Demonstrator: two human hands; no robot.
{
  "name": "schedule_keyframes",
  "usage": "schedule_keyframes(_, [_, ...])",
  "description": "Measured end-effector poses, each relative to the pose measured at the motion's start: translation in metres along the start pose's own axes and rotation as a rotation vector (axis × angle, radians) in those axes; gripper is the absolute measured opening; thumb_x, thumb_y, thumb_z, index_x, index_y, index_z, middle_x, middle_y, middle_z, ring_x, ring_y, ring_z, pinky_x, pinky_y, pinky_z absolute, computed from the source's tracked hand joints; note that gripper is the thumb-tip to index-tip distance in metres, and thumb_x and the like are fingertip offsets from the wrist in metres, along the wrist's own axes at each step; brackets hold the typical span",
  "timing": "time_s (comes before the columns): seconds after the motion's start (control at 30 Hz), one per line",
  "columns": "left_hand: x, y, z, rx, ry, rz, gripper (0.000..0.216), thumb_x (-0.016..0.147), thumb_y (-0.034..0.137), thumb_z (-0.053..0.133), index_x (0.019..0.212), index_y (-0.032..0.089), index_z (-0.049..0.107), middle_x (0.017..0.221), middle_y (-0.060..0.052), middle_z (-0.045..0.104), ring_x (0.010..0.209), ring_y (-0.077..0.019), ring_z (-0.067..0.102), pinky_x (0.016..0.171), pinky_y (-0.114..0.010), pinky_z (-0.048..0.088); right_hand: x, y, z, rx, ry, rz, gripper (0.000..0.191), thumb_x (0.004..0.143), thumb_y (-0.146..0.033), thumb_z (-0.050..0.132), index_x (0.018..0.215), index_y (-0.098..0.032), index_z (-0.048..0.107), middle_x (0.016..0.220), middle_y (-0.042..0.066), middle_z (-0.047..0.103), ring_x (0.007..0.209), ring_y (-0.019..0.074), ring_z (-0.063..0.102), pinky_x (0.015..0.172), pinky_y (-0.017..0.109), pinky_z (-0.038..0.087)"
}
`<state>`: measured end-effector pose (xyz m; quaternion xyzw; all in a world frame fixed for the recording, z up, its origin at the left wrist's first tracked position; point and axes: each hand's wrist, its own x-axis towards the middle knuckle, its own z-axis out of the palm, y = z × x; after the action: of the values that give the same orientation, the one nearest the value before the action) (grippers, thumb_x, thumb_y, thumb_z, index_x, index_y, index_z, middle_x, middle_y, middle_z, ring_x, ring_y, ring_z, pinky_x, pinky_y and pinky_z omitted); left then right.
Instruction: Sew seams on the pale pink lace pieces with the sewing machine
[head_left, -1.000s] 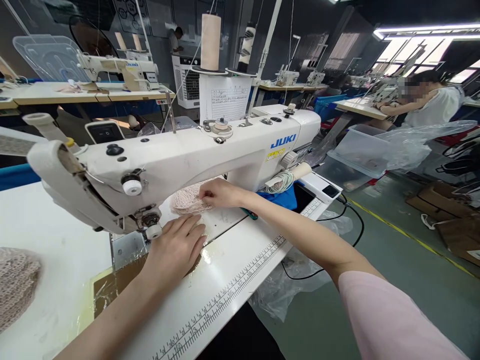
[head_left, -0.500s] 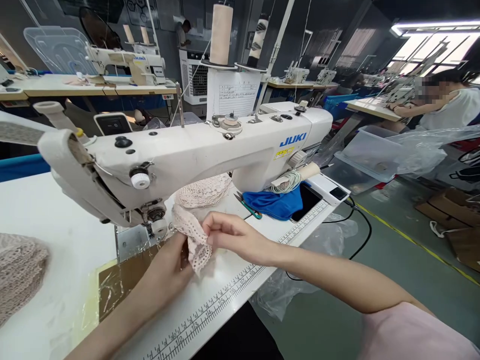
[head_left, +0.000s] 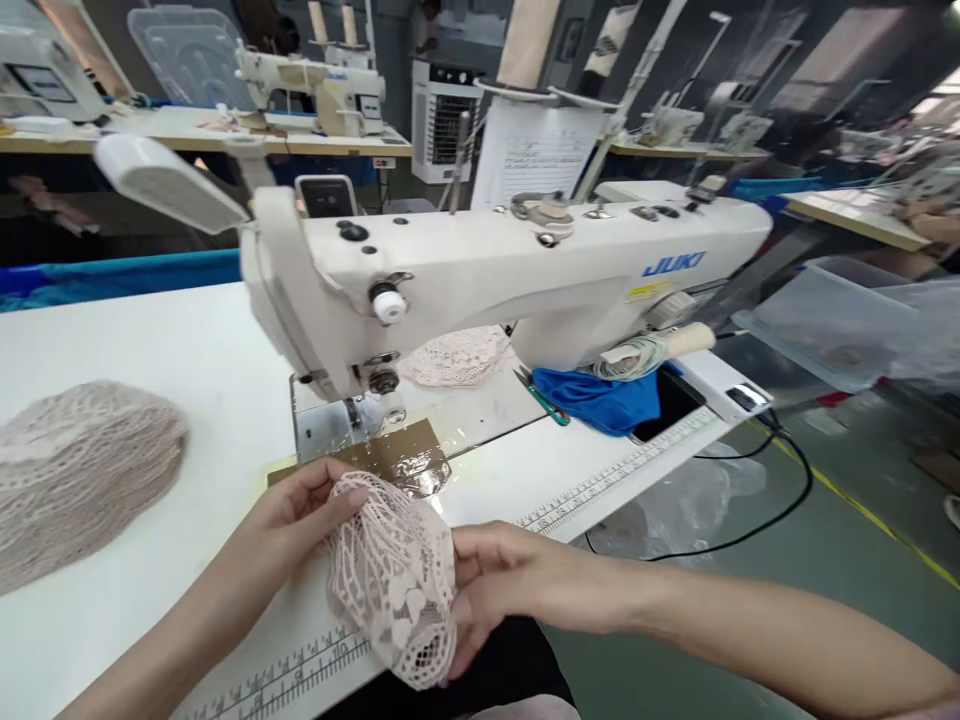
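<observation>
A piece of pale pink lace (head_left: pixel 394 580) hangs between both my hands above the front edge of the white table (head_left: pixel 187 350). My left hand (head_left: pixel 296 520) pinches its upper left edge. My right hand (head_left: pixel 502 585) grips its right side with curled fingers. Behind them stands a white JUKI sewing machine (head_left: pixel 517 270), its needle area (head_left: pixel 375 405) a short way beyond my left hand. More pink lace (head_left: pixel 457 357) lies under the machine arm.
A heap of beige lace (head_left: pixel 75 475) lies at the table's left. Blue cloth (head_left: pixel 600 400) and small scissors (head_left: pixel 544 395) sit by the machine's base. A ruler strip (head_left: pixel 622 470) runs along the table front. A clear bin (head_left: pixel 840 320) and other sewing stations stand behind and right.
Both hands have drawn the pink lace piece away from the needle toward me and down to the table's front edge. The view has swung left.
</observation>
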<state>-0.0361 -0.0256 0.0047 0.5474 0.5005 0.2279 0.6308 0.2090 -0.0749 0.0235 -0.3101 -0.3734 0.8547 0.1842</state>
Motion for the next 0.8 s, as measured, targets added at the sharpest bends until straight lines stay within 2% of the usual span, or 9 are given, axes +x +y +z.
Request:
schedule_keyframes(0.07, [0.001, 0.006, -0.004, 0.189, 0.042, 0.08, 0.032, 0.083, 0.052, 0.059, 0.093, 0.022, 0.062, 0.089, -0.004, 0.067, 0.083, -0.0202, 0.063, 0.072, -0.031, 0.052, -0.001, -0.008, -0.001, -0.378, 0.078, 0.036, 0.021, 0.082, -0.035, 0.064, 0.087, -0.015, 0.062, 0.071, 0.0, 0.062, 0.066, 0.0104, 0.062, 0.063, 0.022, 0.049])
schedule_keyframes(0.13, [0.004, 0.012, -0.008, 0.316, 0.017, 0.123, 0.032, 0.085, 0.052, 0.056, 0.097, 0.023, 0.062, 0.096, -0.004, 0.067, 0.089, -0.0209, 0.062, 0.075, -0.032, 0.051, 0.007, -0.019, -0.006, -0.718, 0.26, -0.086, 0.019, 0.083, -0.035, 0.065, 0.082, -0.016, 0.063, 0.065, -0.001, 0.061, 0.061, 0.0091, 0.058, 0.057, 0.02, 0.045])
schedule_keyframes(0.2, [0.006, 0.017, -0.011, 0.381, -0.009, 0.171, 0.031, 0.087, 0.05, 0.054, 0.103, 0.024, 0.06, 0.106, -0.005, 0.066, 0.094, -0.0213, 0.062, 0.079, -0.033, 0.05, 0.024, -0.031, -0.011, -0.749, 0.331, -0.231, 0.02, 0.083, -0.032, 0.066, 0.096, -0.018, 0.06, 0.077, -0.001, 0.064, 0.064, 0.0095, 0.06, 0.054, 0.019, 0.046])
schedule_keyframes(0.27, [0.007, 0.02, -0.011, 0.414, -0.016, 0.22, 0.028, 0.088, 0.045, 0.054, 0.108, 0.025, 0.056, 0.114, -0.005, 0.065, 0.099, -0.0206, 0.062, 0.081, -0.033, 0.051, 0.045, -0.042, -0.017, -0.707, 0.262, -0.237, 0.045, 0.081, -0.032, 0.069, 0.12, -0.022, 0.05, 0.082, -0.001, 0.065, 0.062, 0.01, 0.062, 0.052, 0.02, 0.049])
schedule_keyframes(0.3, [0.006, 0.021, -0.011, 0.436, -0.006, 0.242, 0.027, 0.088, 0.043, 0.055, 0.109, 0.026, 0.053, 0.116, -0.004, 0.065, 0.099, -0.0199, 0.063, 0.081, -0.032, 0.051, 0.056, -0.046, -0.019, -0.667, 0.206, -0.218, 0.049, 0.08, -0.033, 0.07, 0.122, -0.022, 0.047, 0.086, -0.001, 0.065, 0.058, 0.0093, 0.061, 0.048, 0.02, 0.049])
schedule_keyframes(0.37, [0.005, 0.02, -0.01, 0.507, 0.034, 0.274, 0.026, 0.089, 0.04, 0.054, 0.11, 0.026, 0.049, 0.11, -0.003, 0.068, 0.094, -0.0185, 0.065, 0.077, -0.03, 0.051, 0.074, -0.055, -0.022, -0.596, 0.144, -0.195, 0.039, 0.081, -0.03, 0.067, 0.112, -0.02, 0.047, 0.091, 0.001, 0.065, 0.048, 0.0065, 0.058, 0.04, 0.018, 0.044])
schedule_keyframes(0.53, [0.001, 0.006, -0.013, 0.738, 0.214, 0.367, 0.03, 0.09, 0.044, 0.053, 0.114, 0.027, 0.045, 0.104, -0.002, 0.072, 0.09, -0.0212, 0.07, 0.066, -0.031, 0.053, 0.096, -0.062, -0.022, -0.713, 0.068, -0.08, 0.018, 0.083, -0.024, 0.063, 0.095, -0.019, 0.051, 0.068, -0.006, 0.061, 0.047, 0.0066, 0.056, 0.042, 0.017, 0.041])
schedule_keyframes(0.67, [-0.002, -0.006, -0.015, 0.908, 0.388, 0.442, 0.028, 0.092, 0.047, 0.05, 0.11, 0.025, 0.047, 0.093, 0.001, 0.075, 0.066, -0.0165, 0.07, 0.05, -0.024, 0.049, 0.099, -0.048, -0.022, -0.966, 0.22, -0.375, 0.006, 0.086, -0.022, 0.059, 0.082, -0.018, 0.058, 0.064, -0.005, 0.058, 0.057, 0.0068, 0.056, 0.051, 0.018, 0.043])
schedule_keyframes(0.8, [-0.001, -0.014, -0.016, 1.072, 0.457, 0.602, 0.016, 0.096, 0.037, 0.047, 0.098, 0.023, 0.054, 0.068, 0.007, 0.07, 0.045, -0.0101, 0.059, 0.041, -0.021, 0.039, 0.099, -0.033, -0.025, -1.204, 0.282, -0.731, 0.007, 0.087, -0.016, 0.054, 0.084, -0.016, 0.06, 0.069, -0.003, 0.061, 0.057, 0.0065, 0.053, 0.054, 0.019, 0.043])
